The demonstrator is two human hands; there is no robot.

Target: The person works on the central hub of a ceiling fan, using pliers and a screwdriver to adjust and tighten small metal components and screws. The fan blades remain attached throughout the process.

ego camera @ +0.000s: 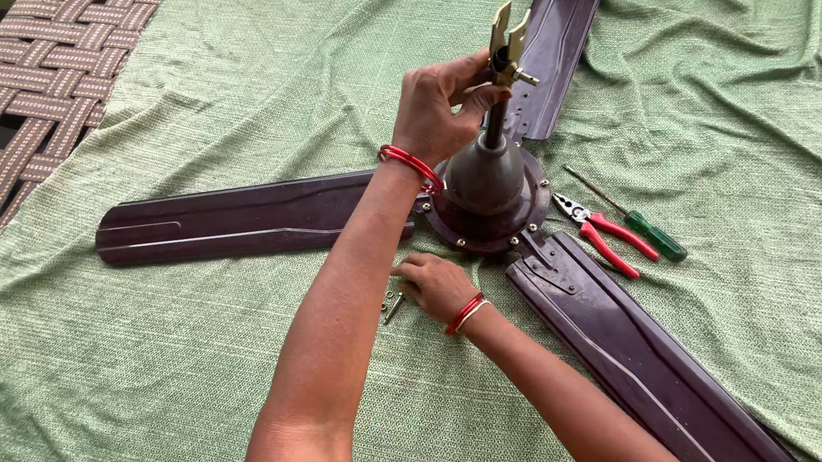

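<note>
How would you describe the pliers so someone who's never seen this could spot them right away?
Start at the dark maroon ceiling fan lying on the green cloth. Just right of its round hub, between two blades, two hand tools lie side by side. The pliers are the one with two red handles and grey metal jaws pointing at the hub; the screwdriver beside them has one green handle.

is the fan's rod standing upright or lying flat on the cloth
Upright. The down rod rises straight from the fan's motor housing, which rests on the green cloth. The left hand grips it near the brass bracket on top.
</note>
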